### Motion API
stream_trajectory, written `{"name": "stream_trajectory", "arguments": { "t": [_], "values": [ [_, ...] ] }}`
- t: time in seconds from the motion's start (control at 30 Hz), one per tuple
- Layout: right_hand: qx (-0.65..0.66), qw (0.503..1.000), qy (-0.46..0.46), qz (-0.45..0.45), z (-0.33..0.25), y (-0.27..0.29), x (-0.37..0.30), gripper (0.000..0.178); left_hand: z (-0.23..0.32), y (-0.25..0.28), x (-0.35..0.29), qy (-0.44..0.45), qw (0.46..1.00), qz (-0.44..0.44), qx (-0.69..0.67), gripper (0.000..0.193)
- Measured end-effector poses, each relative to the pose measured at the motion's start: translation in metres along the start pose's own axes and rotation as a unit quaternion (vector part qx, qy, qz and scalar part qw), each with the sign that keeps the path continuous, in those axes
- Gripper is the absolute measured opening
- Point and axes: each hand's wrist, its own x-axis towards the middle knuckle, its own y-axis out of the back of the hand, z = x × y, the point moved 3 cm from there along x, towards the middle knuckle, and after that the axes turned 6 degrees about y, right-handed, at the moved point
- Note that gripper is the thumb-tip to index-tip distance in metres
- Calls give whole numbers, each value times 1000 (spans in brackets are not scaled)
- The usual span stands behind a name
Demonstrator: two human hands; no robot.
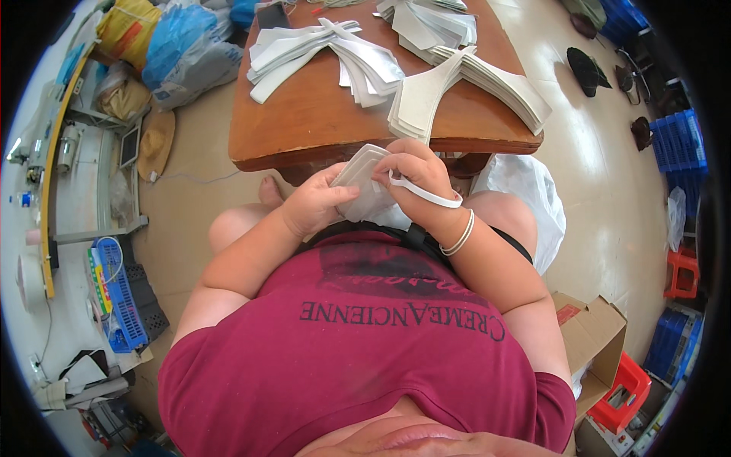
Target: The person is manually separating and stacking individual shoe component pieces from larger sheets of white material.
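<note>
A small stack of off-white, flat cut pieces [363,183] is held in front of my belly, above my lap. My left hand [320,199] grips it from the left, thumb flat across the top piece. At its right edge, the bent fingers of my right hand [420,174] pinch the pieces. A narrow white band [428,192] loops round my right hand, and pale bangles circle that wrist. On the table lie fanned bundles of similar curved pieces: a white bundle [324,57] at left, a cream bundle [468,87] at right, and another bundle [430,27] farther back.
The brown wooden table [320,137] stands just beyond my knees. A white plastic bag [525,198] rests by my right leg. At right are a cardboard box [598,327], a red stool [620,392] and blue crates [678,145]. Bags [186,57] and a straw hat [156,145] are at left.
</note>
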Motion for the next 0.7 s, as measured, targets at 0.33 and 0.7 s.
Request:
{"name": "stream_trajectory", "arguments": {
  "t": [0.33, 0.7],
  "values": [
    [-13, 1000, 10, -5, -1, 1, -4, 21, 11, -7, 2, 39, 991, -95, -87, 47],
    [-125, 986, 107, -4, -17, 7, 2, 24, 12, -12, 11, -27, 991, 63, 116, 36]
  ]
}}
